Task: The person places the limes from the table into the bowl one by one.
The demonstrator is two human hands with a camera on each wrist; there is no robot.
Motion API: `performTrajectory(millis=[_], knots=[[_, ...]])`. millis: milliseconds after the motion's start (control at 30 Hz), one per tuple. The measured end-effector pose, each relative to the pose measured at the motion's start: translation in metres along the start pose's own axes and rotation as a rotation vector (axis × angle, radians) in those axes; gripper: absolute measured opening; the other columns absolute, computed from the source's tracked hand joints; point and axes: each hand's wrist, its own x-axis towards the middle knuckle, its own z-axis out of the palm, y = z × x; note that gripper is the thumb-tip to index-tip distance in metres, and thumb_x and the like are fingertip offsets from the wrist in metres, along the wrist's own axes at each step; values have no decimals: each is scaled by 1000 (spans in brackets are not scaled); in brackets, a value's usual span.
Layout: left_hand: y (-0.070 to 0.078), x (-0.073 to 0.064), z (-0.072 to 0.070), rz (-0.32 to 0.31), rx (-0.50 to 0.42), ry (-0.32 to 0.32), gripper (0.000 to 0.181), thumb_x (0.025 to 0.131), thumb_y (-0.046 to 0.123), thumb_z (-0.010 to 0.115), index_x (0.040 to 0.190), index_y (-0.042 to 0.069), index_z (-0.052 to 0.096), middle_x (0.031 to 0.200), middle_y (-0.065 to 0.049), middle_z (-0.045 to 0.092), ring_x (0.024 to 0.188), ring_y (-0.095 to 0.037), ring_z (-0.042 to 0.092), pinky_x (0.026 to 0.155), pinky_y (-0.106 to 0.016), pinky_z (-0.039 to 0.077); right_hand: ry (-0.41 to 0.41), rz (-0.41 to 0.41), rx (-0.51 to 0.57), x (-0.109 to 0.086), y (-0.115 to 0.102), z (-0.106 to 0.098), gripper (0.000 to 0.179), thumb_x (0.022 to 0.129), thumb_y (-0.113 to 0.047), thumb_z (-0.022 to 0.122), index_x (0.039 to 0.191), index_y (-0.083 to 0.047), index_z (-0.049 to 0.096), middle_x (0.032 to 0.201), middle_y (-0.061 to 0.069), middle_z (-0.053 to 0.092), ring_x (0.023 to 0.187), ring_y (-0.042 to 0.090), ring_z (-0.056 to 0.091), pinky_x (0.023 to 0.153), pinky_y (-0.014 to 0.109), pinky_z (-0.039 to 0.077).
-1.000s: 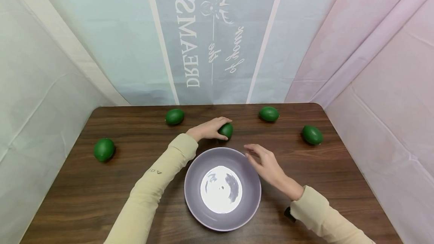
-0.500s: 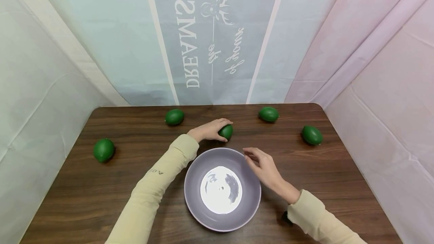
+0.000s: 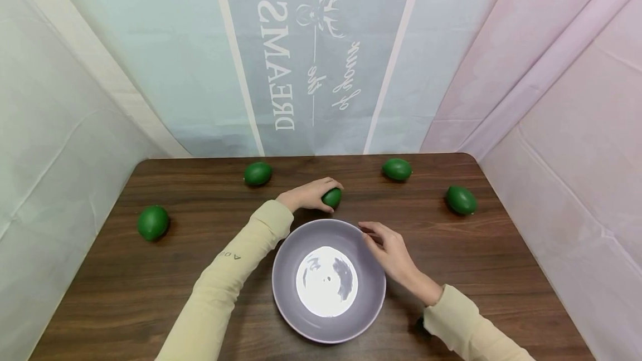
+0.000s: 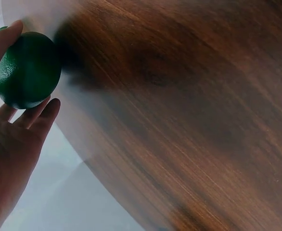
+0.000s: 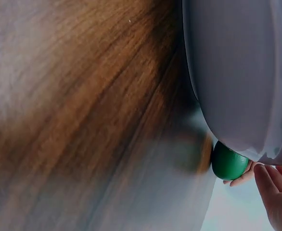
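Note:
Just behind the bowl, my left hand (image 3: 312,194) grips a green lime (image 3: 332,198), thumb on the near side and fingers over the far side. The left wrist view shows the lime (image 4: 30,71) between thumb and fingers. A wide purple-grey bowl (image 3: 286,294) stands at the front middle, with nothing in it but a bright reflection. My right hand (image 3: 393,252) is at the bowl's right back rim, fingers loosely bent. From the right wrist, its fingertips (image 5: 262,175) appear right at the rim of the bowl (image 5: 237,72), with the held lime beyond.
Other limes lie apart on the dark wooden table (image 3: 200,288): one at far left (image 3: 153,222), one at back left (image 3: 258,174), one at back right (image 3: 397,169) and another at right (image 3: 461,200). A printed cloth (image 3: 321,71) hangs behind the table.
My left hand and the lime have shifted slightly nearer to the bowl. My right hand has drawn down a little, closer to the rim. The bowl and the other limes stay put.

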Motion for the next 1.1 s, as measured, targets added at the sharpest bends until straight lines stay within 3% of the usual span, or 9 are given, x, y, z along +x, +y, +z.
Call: performTrajectory(millis=[300, 667, 1100], knots=[[2, -5, 1, 7, -13, 19, 64, 76, 20, 74, 130, 5, 44, 130, -11, 41, 113, -23, 46, 92, -35, 41, 74, -49, -51, -4, 2, 5, 22, 84, 1, 59, 105, -2, 66, 103, 8, 66, 88, 18, 64, 72, 27, 53], [2, -5, 1, -5, -5, 20, 61, 76, 20, 74, 128, 6, 45, 127, -11, 43, 110, -23, 48, 90, -35, 42, 134, -80, -100, -6, 3, 8, 22, 83, 1, 60, 102, -5, 69, 98, 4, 68, 86, 12, 62, 70, 9, 45], [-1, -9, -3, -10, 4, 46, 61, 76, 20, 75, 128, 6, 46, 128, -11, 43, 110, -24, 48, 90, -36, 43, 152, -87, -97, -8, 5, 8, 25, 82, 2, 60, 103, -7, 70, 98, 2, 68, 89, 15, 63, 73, 7, 43]])
